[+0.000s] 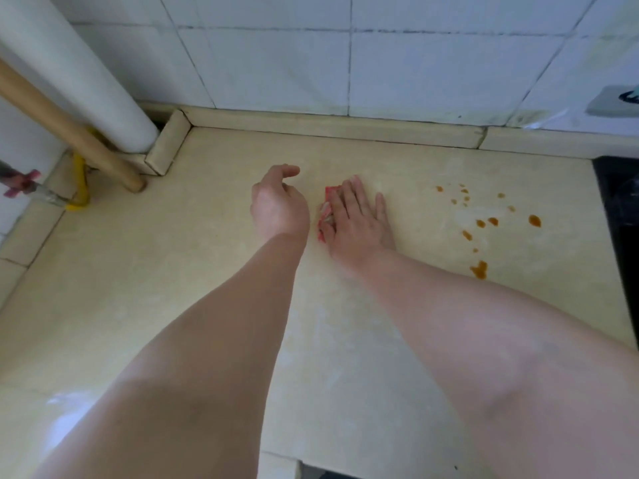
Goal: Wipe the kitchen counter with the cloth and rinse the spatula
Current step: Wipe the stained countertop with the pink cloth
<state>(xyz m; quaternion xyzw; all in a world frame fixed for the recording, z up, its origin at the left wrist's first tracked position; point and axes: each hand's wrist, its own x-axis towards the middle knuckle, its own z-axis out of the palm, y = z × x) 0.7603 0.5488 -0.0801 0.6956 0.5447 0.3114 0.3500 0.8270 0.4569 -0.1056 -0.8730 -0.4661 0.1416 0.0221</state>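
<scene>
The red cloth [325, 212] was pressed flat against the counter [207, 271] under the straight, spread fingers of the right hand [358, 224], while the left hand [278, 205] was held just left of the cloth, fingers loosely curled and nothing gripped. Orange-brown spots [480, 269] were seen unwiped to the right of the cloth, so the wiping was judged only partly done. No spatula was to be seen, and its rinsing was taken to be left.
</scene>
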